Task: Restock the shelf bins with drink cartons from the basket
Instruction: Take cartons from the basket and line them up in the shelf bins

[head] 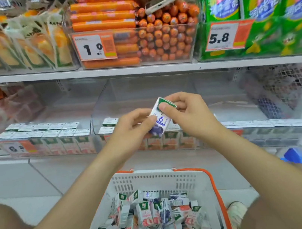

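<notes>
Clear glossy plastic bins (198, 95), perforated white plastic basket (156, 180), paperboard cartons (147, 215)

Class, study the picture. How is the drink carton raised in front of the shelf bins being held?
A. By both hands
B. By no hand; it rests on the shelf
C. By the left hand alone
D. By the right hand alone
A: the left hand and the right hand both pinch the carton above the basket.
</notes>
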Motion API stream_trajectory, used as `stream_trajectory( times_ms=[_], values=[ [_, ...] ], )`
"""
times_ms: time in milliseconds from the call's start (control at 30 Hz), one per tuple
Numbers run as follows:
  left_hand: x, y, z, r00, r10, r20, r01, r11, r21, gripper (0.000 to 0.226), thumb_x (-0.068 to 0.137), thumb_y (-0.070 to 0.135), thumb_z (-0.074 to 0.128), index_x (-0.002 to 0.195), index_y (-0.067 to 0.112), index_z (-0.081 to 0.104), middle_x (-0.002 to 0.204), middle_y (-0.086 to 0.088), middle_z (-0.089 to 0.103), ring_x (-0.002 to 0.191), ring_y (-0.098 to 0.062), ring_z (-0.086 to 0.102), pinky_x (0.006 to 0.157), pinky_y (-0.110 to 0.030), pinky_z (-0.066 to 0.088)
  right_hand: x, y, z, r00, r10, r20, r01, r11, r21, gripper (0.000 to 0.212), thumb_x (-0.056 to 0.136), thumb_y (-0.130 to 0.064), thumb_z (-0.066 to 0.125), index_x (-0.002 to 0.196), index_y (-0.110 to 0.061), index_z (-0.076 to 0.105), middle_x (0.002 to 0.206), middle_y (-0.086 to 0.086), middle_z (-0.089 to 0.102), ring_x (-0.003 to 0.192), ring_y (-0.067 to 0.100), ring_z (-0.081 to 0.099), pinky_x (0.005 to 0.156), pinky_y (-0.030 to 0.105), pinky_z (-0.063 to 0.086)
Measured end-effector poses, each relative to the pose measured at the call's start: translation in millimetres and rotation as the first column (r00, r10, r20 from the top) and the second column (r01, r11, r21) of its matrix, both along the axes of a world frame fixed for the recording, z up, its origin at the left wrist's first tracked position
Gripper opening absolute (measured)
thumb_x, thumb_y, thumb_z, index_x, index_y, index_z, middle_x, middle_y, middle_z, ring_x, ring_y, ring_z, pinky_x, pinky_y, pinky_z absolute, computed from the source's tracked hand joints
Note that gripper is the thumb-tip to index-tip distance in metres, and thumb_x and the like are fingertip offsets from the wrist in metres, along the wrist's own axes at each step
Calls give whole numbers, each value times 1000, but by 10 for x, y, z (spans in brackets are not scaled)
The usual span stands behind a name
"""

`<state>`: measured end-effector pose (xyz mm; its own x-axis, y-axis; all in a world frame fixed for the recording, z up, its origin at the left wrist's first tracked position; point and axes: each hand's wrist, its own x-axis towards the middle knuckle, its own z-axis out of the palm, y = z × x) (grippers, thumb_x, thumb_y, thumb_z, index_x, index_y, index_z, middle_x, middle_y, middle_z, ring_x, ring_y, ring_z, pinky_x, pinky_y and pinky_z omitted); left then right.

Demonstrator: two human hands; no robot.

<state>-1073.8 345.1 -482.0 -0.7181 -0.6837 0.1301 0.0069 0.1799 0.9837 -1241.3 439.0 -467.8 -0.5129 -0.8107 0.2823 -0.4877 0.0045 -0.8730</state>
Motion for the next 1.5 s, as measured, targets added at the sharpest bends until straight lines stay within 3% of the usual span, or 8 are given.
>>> stream_trajectory(
  times_ms=[167,333,500,900,1067,1233,1333,1500],
  values=[
    [-371,226,-39,994,-75,-73,70,995,-69,21,105,11,62,123,12,73,96,-8,81,83,-19,76,80,-26,59,-432,295,218,994,-3,-111,20,988,153,29,95,-51,65,101,-26,78,84,-3,79,77,16,72,84,51,60],
    [-807,365,-141,994,99,37,-63,837,-544,17,104,23,64,113,27,78,107,18,75,97,1,68,83,-18,50,-916,649,398,899,-244,-364,297,950,98,24,100,-39,63,109,-21,76,97,-3,75,96,21,67,84,30,49],
    [-1167,500,-407,966,123,228,84,684,-725,33,98,17,67,130,26,65,135,6,57,125,-17,56,109,-39,45,-1463,712,228,759,-196,-621,453,843,288,29,101,-25,65,124,-8,64,116,21,68,111,45,57,86,48,51],
    [-1193,597,-687,957,65,283,169,667,-725,55,95,6,60,144,30,50,147,10,45,127,-21,54,109,-46,43,-1757,503,-184,871,246,-425,188,633,751,35,103,-20,51,134,-19,67,137,7,65,122,31,60,99,37,48],
    [-1052,555,-614,967,-7,256,185,708,-681,48,99,7,57,141,28,53,142,11,50,108,-13,59,99,-32,48,-1606,517,-177,828,152,-540,326,654,683,41,98,-18,50,137,-10,60,137,19,61,124,41,57,102,46,51],
    [-733,471,-678,991,93,100,20,625,-781,17,94,6,59,105,18,65,111,5,49,93,-18,56,81,-34,50,-773,632,8,784,-77,-616,295,920,259,26,82,-17,46,88,-17,71,84,7,73,82,31,66,74,38,56],
    [-449,375,-848,977,102,188,84,624,-777,17,90,14,48,95,21,63,97,8,51,83,-20,55,70,-42,51,-150,694,-79,820,197,-537,72,896,439,21,83,-21,49,74,-17,67,71,5,67,73,30,63,63,34,51],
    [33,177,-1402,809,92,581,357,708,-610,29,95,7,49,92,32,64,92,14,55,85,-18,57,73,-38,49,392,544,-673,660,663,-354,-77,528,846,30,93,-10,51,65,-17,41,70,8,49,86,36,62,65,42,54]
  ],
)
